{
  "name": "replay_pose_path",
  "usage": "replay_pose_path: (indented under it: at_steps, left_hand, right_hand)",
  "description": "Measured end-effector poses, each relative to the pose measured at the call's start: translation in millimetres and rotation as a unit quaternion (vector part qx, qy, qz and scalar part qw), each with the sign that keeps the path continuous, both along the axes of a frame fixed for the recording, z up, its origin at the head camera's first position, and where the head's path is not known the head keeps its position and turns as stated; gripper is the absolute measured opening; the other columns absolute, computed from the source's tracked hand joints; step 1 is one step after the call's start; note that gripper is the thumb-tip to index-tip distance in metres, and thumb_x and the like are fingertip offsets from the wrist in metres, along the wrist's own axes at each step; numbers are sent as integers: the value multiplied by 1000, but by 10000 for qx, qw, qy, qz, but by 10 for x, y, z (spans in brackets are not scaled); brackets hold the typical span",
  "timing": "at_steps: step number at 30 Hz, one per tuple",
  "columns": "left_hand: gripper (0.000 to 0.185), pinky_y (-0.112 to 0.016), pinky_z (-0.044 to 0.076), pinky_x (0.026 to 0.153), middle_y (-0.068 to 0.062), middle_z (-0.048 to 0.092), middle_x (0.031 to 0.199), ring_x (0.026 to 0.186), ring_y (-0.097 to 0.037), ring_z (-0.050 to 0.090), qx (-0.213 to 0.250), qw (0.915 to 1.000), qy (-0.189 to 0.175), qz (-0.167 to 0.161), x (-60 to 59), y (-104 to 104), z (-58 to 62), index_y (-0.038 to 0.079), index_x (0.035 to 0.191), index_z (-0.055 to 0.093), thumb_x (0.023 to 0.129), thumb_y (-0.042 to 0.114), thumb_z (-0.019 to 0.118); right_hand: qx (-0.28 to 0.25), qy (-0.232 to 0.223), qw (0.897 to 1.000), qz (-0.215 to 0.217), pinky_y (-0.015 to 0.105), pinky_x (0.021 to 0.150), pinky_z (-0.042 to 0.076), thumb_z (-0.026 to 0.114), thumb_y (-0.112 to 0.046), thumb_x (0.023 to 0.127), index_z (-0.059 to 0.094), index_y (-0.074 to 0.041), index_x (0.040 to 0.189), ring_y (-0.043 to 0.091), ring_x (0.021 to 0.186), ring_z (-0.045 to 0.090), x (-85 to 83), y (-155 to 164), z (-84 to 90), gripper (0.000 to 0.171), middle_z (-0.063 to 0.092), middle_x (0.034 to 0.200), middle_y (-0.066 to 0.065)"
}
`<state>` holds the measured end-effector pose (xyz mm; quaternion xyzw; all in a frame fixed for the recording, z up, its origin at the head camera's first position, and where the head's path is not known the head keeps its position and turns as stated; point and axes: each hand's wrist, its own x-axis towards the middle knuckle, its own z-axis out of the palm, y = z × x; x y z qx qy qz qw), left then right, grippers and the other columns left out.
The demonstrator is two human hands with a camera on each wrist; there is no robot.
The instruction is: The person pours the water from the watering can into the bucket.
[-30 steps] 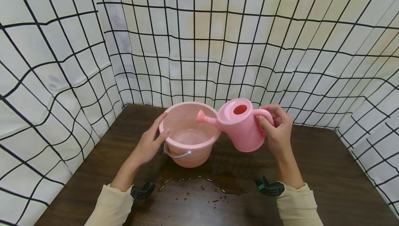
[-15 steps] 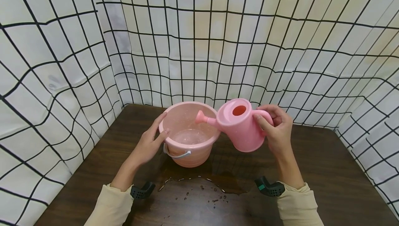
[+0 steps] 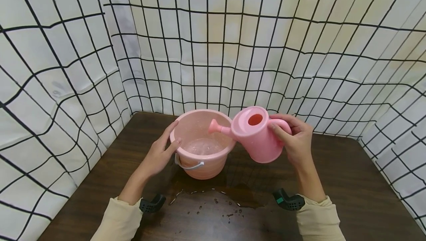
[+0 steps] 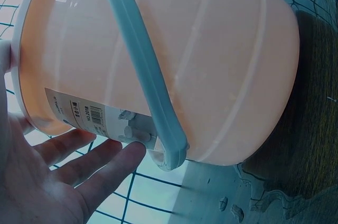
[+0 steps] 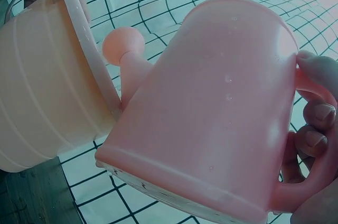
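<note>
— Head view first: what's in the middle of the frame?

— A pink bucket (image 3: 202,145) standing on a dark wooden table (image 3: 349,182), just left of centre. There is water in the bottom of it and its pale handle (image 3: 189,165) hangs down the near side. The left hand (image 3: 161,152) rests against the bucket's left wall, fingers straight and relaxed, thumb up at the rim.

— So it isn't gripping the bucket?

— No, the hand lies flat on it. The left wrist view agrees: the fingers (image 4: 84,155) reach straight toward the wall in the lower left of the frame, close under a white label (image 4: 79,110), and the handle (image 4: 142,71) crosses the bucket (image 4: 211,60) from the top down to the lower centre.

— And the right side?

— The right hand (image 3: 296,141) holds a pink watering can (image 3: 256,133), right of centre, fingers curled round its handle. The can is lifted off the table and tilted left, its spout (image 3: 217,125) reaching over the bucket's rim. Its round filling hole shows on top.

— Is anything pouring?

— I can't make out a stream. In the right wrist view the can (image 5: 211,118) fills the frame, the spout's round head (image 5: 122,45) is in the upper left beside the bucket's rim (image 5: 84,39), and the curled fingers (image 5: 317,123) are at the right edge on the handle.

— Anything else on the table?

— A wet patch with scattered drops (image 3: 216,200) at lower centre, in front of the bucket. Cream sleeves (image 3: 119,220) show at the bottom, and a white sheet with a black grid (image 3: 233,41) hangs behind and to both sides.
</note>
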<state>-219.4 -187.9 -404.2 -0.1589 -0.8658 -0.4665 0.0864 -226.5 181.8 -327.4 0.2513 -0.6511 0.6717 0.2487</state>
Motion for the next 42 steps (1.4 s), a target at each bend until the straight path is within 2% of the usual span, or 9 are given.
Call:
replay_pose_path:
  at_steps: [5, 11, 23, 31, 42]
  left_hand:
    - [61, -64, 30, 110, -8, 24, 161, 145, -37, 29, 24, 10000, -35, -1, 13, 4, -3, 28, 155, 18, 101, 32, 46]
    - [61, -63, 31, 110, -8, 24, 161, 144, -36, 30, 14, 10000, 39, 9, -13, -9, 2, 29, 155, 18, 101, 32, 46]
    - [61, -63, 30, 109, -8, 23, 161, 144, -37, 30, 72, 10000, 29, -52, 21, -12, 0, 28, 155, 19, 100, 29, 46]
    - [61, -63, 30, 110, -8, 23, 161, 145, -37, 29, 83, 9999, 46, -64, 20, -23, -5, 27, 155, 19, 101, 29, 46]
    - [61, -61, 34, 108, -12, 25, 160, 142, -37, 33, 103, 9999, 36, -67, 7, -20, -7, 25, 155, 18, 101, 30, 45]
  right_hand:
    - [109, -132, 9998, -143, 21, 66, 56, 70, 6, 81, 66, 14, 103, 16, 81, 60, 15, -2, 4, 23, 73, 92, -2]
    - [74, -52, 9999, -100, 21, 65, 56, 69, 6, 82, 67, 12, 101, 16, 79, 59, -7, -5, 12, 20, 73, 91, -1]
    - [6, 35, 10000, 8, 21, 65, 56, 69, 7, 81, 69, 11, 99, 15, 78, 61, 12, -23, 2, 18, 74, 89, -1]
    - [103, -25, 9999, -91, 22, 66, 57, 69, 6, 81, 67, 13, 99, 16, 80, 61, 18, -34, 23, 19, 73, 90, 0]
    - [199, -28, 9997, -142, 22, 65, 57, 70, 7, 80, 68, 13, 98, 15, 77, 62, 5, -51, 40, 19, 74, 89, -2]
